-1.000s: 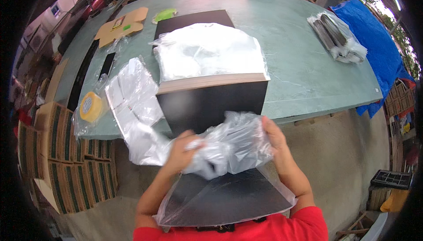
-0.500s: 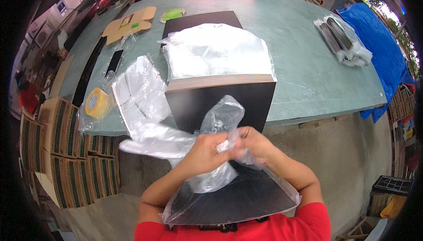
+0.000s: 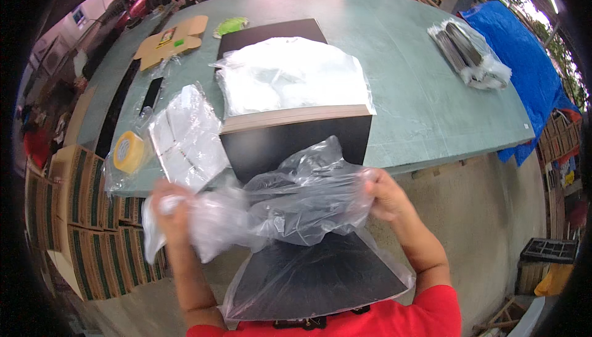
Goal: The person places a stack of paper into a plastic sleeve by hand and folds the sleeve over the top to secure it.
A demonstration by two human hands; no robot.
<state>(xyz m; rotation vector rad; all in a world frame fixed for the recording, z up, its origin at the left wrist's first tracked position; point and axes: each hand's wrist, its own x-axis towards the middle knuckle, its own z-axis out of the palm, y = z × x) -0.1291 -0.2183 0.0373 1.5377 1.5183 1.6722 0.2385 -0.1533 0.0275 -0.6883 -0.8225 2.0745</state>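
Observation:
A clear plastic bag (image 3: 308,204) stretches between my two hands at chest height. My right hand (image 3: 383,195) is closed on its right edge, fingers pinching the film. At the other side my left hand (image 3: 172,210), smeared by motion, is closed on a bunched, whitish part of plastic. Whether that bunch is the same bag or another one I cannot tell. Close against my body, below the hands, a black flat panel (image 3: 308,275) lies inside clear plastic. Just beyond the hands stands a stack of black sheets (image 3: 290,143) at the table edge, topped by a pile of clear bags (image 3: 296,78).
On the green table (image 3: 425,109) at left lie a yellow tape roll (image 3: 129,152), a packet of flat bags (image 3: 188,133) and an opened cardboard box (image 3: 169,41). A wrapped bundle (image 3: 472,53) rests at far right. Stacked cartons (image 3: 98,250) stand left of me.
My hands were together at the middle; now they are wide apart, the left moved left and the right moved right. The crumpled plastic has spread out between them.

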